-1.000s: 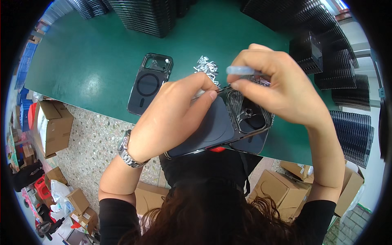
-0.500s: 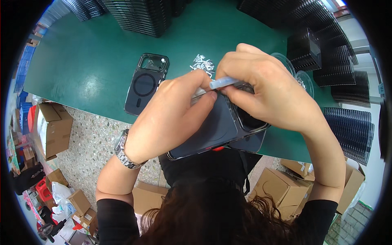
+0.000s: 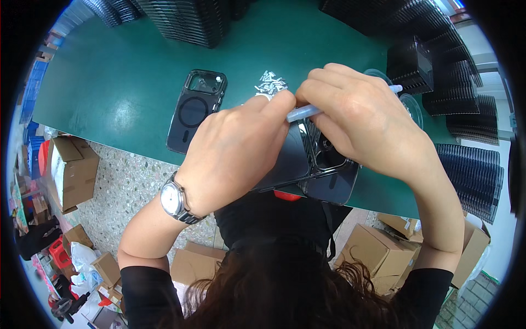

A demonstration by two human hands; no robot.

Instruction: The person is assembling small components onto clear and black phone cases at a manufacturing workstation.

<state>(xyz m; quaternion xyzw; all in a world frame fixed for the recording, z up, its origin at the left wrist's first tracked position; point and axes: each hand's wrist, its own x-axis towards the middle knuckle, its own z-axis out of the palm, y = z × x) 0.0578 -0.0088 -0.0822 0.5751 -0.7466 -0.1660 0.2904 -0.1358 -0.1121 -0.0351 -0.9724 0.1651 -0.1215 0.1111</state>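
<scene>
My left hand (image 3: 235,151) grips a dark phone case (image 3: 298,162) by its left side, holding it above the edge of the green table (image 3: 131,71). My right hand (image 3: 361,123) is closed on a thin pale blue-grey pen-like tool (image 3: 309,112), whose tip is pressed toward the case's upper edge near my left fingertips. A second dark phone case (image 3: 194,109) with a round ring mark lies flat on the table to the left. A small heap of tiny silver parts (image 3: 270,84) lies just beyond my hands.
Stacks of black trays stand along the table's far edge (image 3: 186,19) and at the right (image 3: 438,66). A clear round dish (image 3: 408,104) sits behind my right hand. Cardboard boxes (image 3: 74,167) stand on the speckled floor below.
Both hands and the held case have shifted slightly; the tool has swung lower, its tip now against the case's upper edge by my left fingers.
</scene>
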